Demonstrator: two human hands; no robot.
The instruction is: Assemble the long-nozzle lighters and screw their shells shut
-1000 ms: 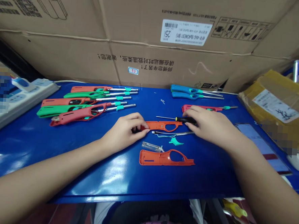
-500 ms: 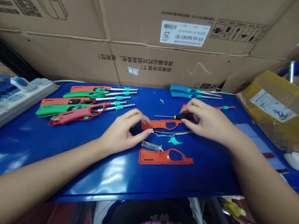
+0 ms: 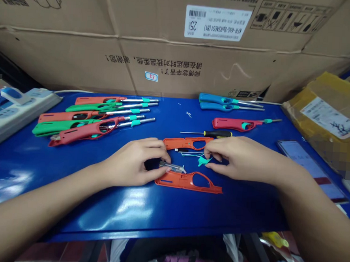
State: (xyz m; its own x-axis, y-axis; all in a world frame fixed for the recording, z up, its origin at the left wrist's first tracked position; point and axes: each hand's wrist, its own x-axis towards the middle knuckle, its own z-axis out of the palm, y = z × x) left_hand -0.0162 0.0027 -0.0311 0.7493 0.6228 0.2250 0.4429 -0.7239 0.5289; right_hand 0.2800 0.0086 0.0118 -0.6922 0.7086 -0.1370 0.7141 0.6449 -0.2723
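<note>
Two orange lighter shell halves lie on the blue table (image 3: 70,195), one farther (image 3: 187,143) and one nearer (image 3: 189,182). My left hand (image 3: 134,162) pinches the clear fuel tube (image 3: 172,167) just above the nearer shell. My right hand (image 3: 238,156) pinches the small teal trigger piece (image 3: 203,161), beside a thin metal tube with wire (image 3: 190,152). A black-handled screwdriver (image 3: 214,134) lies free behind my right hand.
Several red and green long lighters (image 3: 89,120) lie at the back left, two blue ones (image 3: 224,103) and a red one (image 3: 240,124) at the back right. A phone (image 3: 303,158) lies at the right, a power strip (image 3: 19,109) at the left. Cardboard boxes (image 3: 168,43) wall the back.
My left hand has left the far orange shell and come nearer onto the clear tube. My right hand has let go of the screwdriver and dropped onto the teal piece.
</note>
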